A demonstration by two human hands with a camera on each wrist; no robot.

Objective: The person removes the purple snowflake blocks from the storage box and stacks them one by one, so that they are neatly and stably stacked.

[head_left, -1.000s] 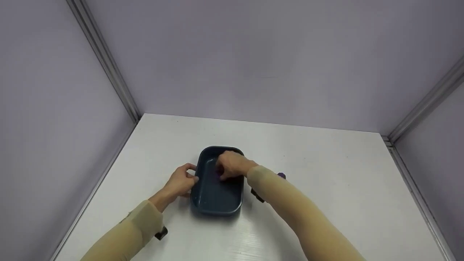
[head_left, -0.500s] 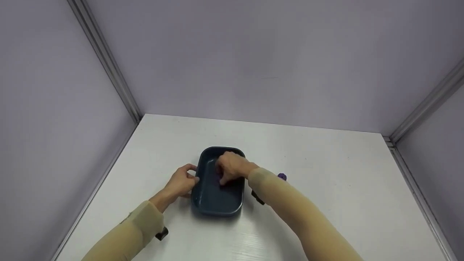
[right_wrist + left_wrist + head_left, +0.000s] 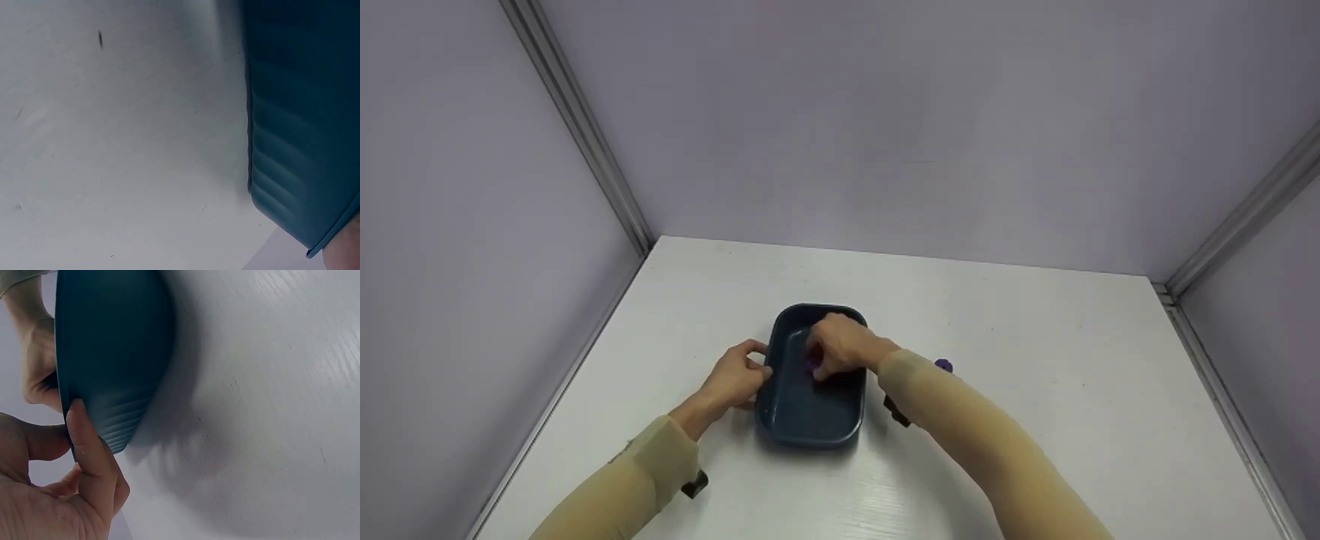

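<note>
A dark blue rectangular dish [image 3: 810, 412] stands on the white table [image 3: 1035, 360]. My left hand [image 3: 735, 379] grips its left rim, thumb over the edge; the left wrist view shows that thumb [image 3: 84, 439] on the ribbed dish wall [image 3: 112, 343]. My right hand [image 3: 840, 345] reaches down into the far half of the dish, fingers curled around a small purple thing [image 3: 813, 366] that is mostly hidden under them. The right wrist view shows only the outer dish wall [image 3: 304, 112] and the tabletop.
A second small purple piece [image 3: 943, 365] lies on the table just right of my right forearm. Grey walls close in the table on the left, back and right, with metal rails [image 3: 585, 142] in the corners.
My right hand has shifted very slightly inside the dish, and a bit of purple shows under its fingers again. Left hand and dish have stayed put.
</note>
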